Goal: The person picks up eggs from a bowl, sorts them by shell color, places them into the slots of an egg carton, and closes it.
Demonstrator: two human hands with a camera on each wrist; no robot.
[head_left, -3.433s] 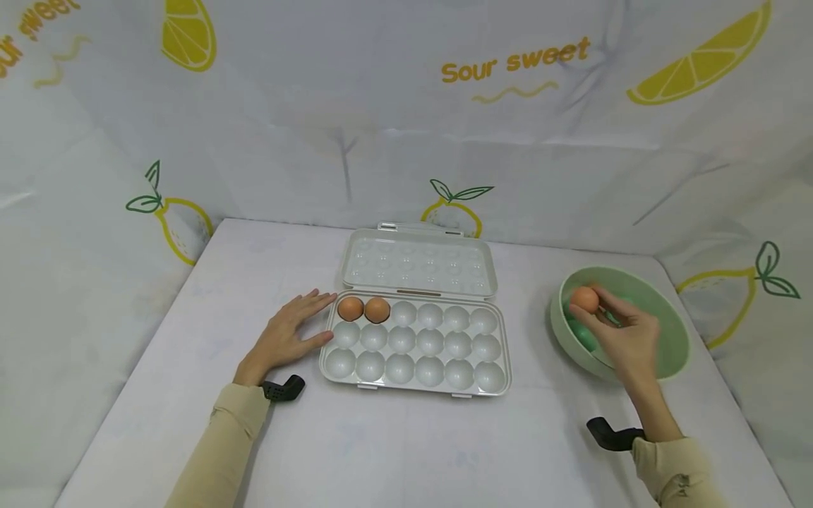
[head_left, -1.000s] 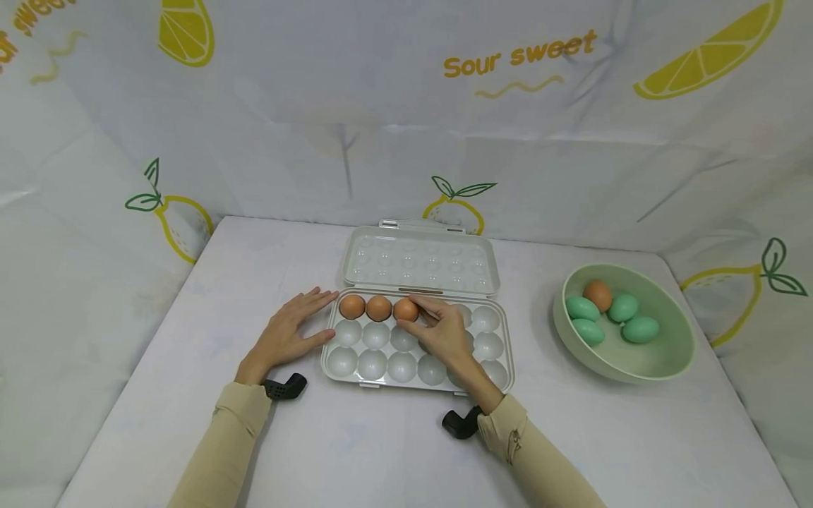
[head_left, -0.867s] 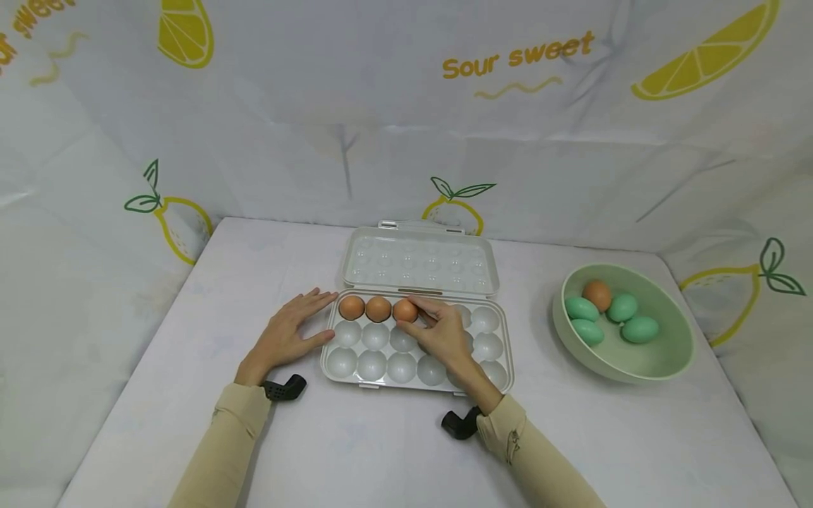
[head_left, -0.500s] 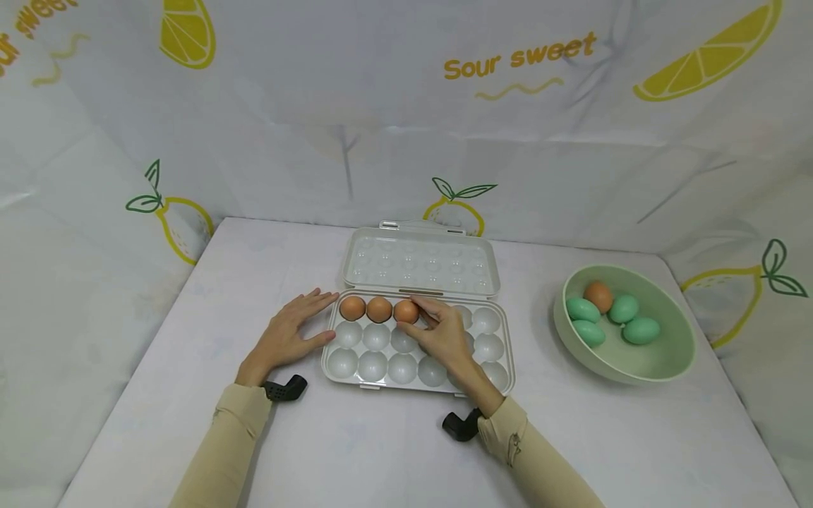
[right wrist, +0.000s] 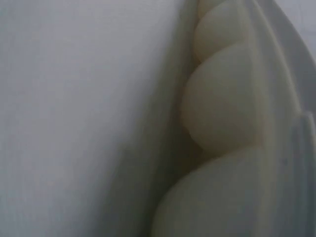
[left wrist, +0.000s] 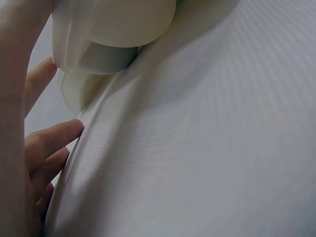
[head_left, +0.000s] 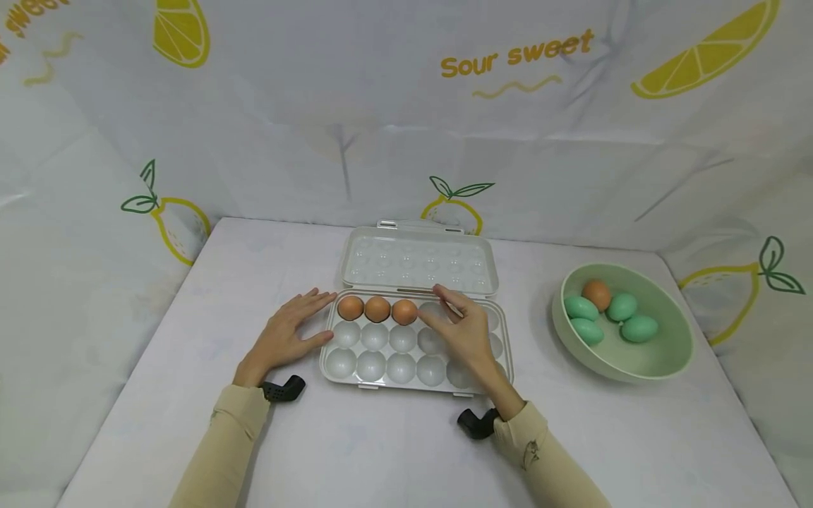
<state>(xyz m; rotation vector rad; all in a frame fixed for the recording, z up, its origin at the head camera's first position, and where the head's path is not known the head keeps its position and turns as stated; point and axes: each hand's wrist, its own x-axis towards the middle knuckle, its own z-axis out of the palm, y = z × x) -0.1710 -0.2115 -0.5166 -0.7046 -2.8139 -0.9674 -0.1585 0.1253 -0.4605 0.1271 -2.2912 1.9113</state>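
Three brown eggs sit side by side in the back row of a white egg tray, starting from its left end. My right hand hovers over the back row just right of the third egg, thumb and fingers parted, holding nothing. At the tray's left edge, my left hand rests with fingers spread, its fingertips against the side. The left wrist view shows those fingers beside the tray wall. In the right wrist view only the rounded undersides of the tray cups appear; the hand is out of sight.
The tray's lid lies folded back behind it. To the right stands a light green bowl holding one brown egg and several green eggs. A white cloth covers the table, with a printed curtain behind.
My right hand brought a brown egg from the bowl to the third back-row cup, then let go and moved slightly right. My left hand stayed at the tray's edge.
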